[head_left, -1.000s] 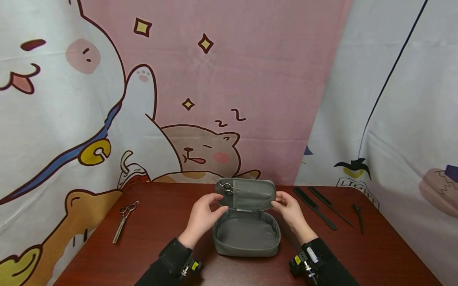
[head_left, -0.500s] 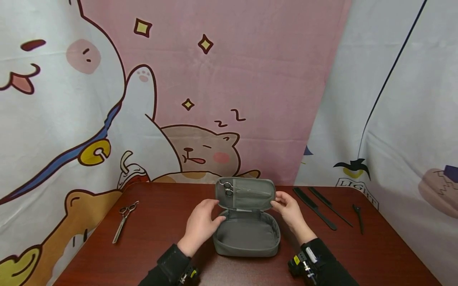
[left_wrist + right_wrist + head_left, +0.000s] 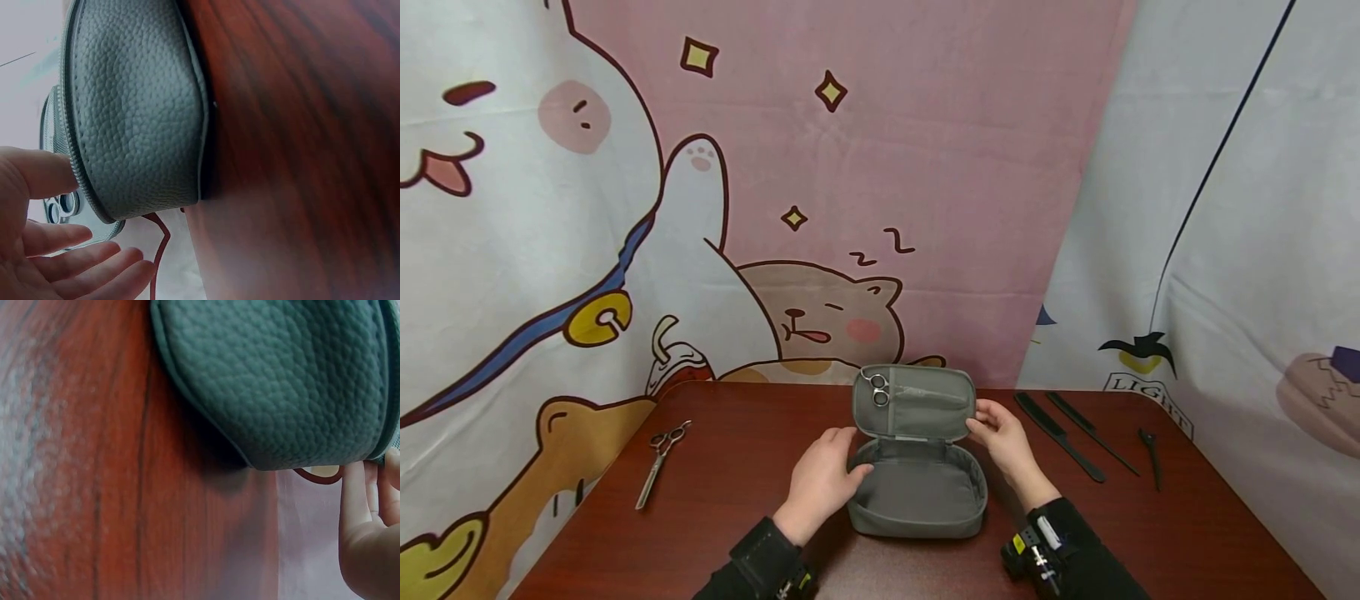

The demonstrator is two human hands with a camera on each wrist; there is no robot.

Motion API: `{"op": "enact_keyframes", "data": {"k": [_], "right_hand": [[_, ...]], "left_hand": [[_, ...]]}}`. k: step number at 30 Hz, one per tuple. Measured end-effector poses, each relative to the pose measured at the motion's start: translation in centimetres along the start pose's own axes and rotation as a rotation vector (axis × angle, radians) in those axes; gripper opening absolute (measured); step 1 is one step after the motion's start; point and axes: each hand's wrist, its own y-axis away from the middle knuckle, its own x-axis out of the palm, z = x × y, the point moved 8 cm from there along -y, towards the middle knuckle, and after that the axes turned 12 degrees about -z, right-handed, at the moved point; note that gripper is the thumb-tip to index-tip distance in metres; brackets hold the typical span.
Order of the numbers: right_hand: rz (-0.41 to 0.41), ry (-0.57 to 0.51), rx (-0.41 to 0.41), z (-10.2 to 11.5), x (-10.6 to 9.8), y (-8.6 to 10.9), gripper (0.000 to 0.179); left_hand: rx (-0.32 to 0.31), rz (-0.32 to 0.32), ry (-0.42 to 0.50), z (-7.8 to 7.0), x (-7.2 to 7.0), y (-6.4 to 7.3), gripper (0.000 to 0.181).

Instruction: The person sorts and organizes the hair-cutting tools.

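Observation:
A grey zippered case (image 3: 917,527) stands unzipped on the table, its lid (image 3: 936,379) raised at the back. Tucked in the lid's left pocket is a pair of scissors (image 3: 879,390), handle rings showing. My right hand (image 3: 1003,437) pinches the lid's right edge between thumb and fingers. On the other side, my left hand (image 3: 820,479) is off the lid, with its thumb (image 3: 50,175) near the case's left rim and the other fingers loosely spread. The pebbled side wall (image 3: 281,381) of the case fills much of the right wrist view.
Another pair of scissors (image 3: 661,462) lies on the left of the wooden table (image 3: 737,450). To the right are a wide dark comb (image 3: 1060,437), a thin-tailed comb (image 3: 1093,433) and a small dark clip (image 3: 1152,458). A printed cloth (image 3: 925,167) hangs behind.
My left hand has let go of the lid's left edge and moved down and left. The lid has tipped slightly further back, with my right hand staying at its edge.

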Motion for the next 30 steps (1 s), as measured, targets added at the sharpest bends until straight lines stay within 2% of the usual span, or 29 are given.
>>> {"op": "enact_keyframes", "data": {"k": [7,11,16,25,30], "right_hand": [[0.009,0.018,0.013,-0.2,0.2,-0.2,0.033],[0.009,0.036,0.009,-0.1,0.2,-0.5,0.034],[0.008,0.069,0.015,-0.4,0.3,-0.7,0.034],[0.022,0.151,-0.011,-0.8,0.3,-0.9,0.030],[0.057,0.203,-0.004,-1.0,0.6,-0.9,0.030]], "left_hand": [[-0.032,0.041,-0.007,0.4,0.6,0.2,0.052],[-0.010,0.046,0.000,0.4,0.8,0.3,0.035],[0.030,0.015,0.020,0.2,0.6,0.4,0.014],[0.047,-0.007,0.020,0.3,0.7,0.4,0.012],[0.050,-0.007,0.037,0.4,0.7,0.4,0.013]]}}
